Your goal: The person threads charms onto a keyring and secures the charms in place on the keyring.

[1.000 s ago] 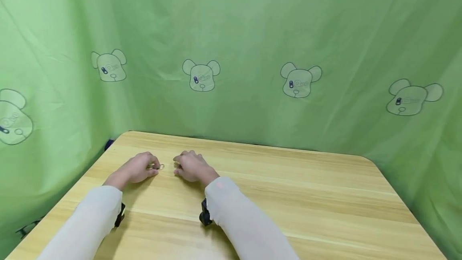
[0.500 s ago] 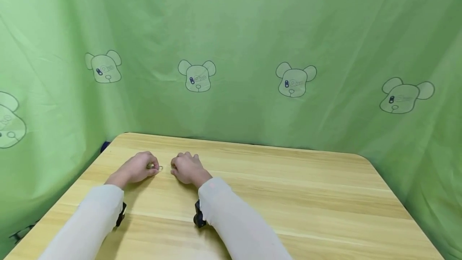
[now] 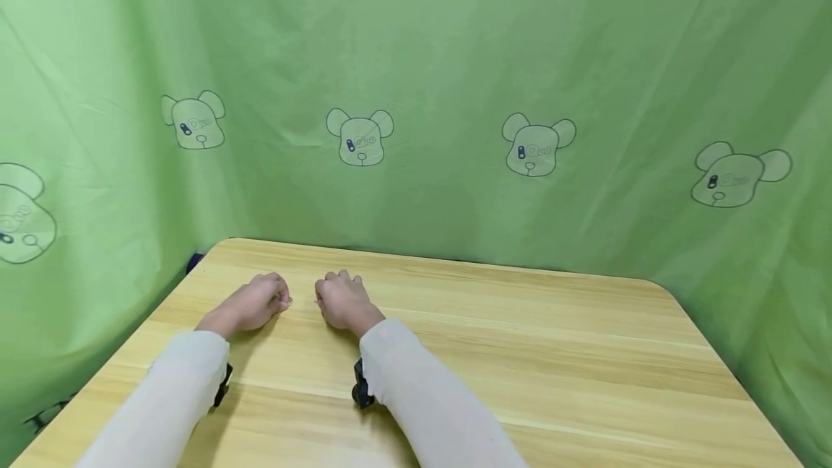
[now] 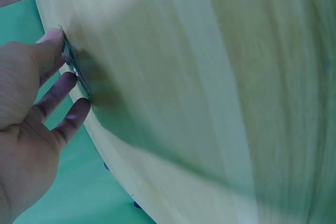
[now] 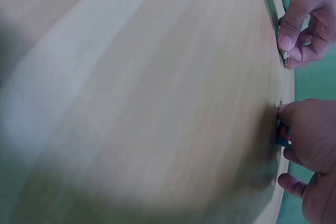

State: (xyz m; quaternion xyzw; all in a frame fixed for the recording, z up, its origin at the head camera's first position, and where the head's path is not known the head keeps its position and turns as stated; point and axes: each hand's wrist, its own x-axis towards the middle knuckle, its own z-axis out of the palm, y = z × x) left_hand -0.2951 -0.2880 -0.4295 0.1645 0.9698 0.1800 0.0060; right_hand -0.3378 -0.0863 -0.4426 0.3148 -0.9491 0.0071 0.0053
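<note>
My left hand (image 3: 255,302) is low over the left part of the wooden table, pinching a thin, dark metal piece (image 4: 73,62) between thumb and fingers. In the left wrist view this piece lies along the fingertips, close over the tabletop. A short gap to its right, my right hand (image 3: 343,303) pinches a small blue-and-red thing (image 5: 283,136), mostly covered by its fingers. A silvery metal end (image 5: 281,102) pokes out beyond the thumb. The two hands face each other and are apart. I cannot tell what kind of thing either hand holds.
The light wooden table (image 3: 520,352) fills the lower part of the head view. Behind it and at both sides hangs a green curtain (image 3: 442,193) with bear-head prints. A black camera (image 3: 362,384) is strapped at the right wrist.
The right hand's thumb and fingers have come together from a wider spread. The small ring that stuck out of the left hand is now mostly hidden. Both hands have stayed near the same spot.
</note>
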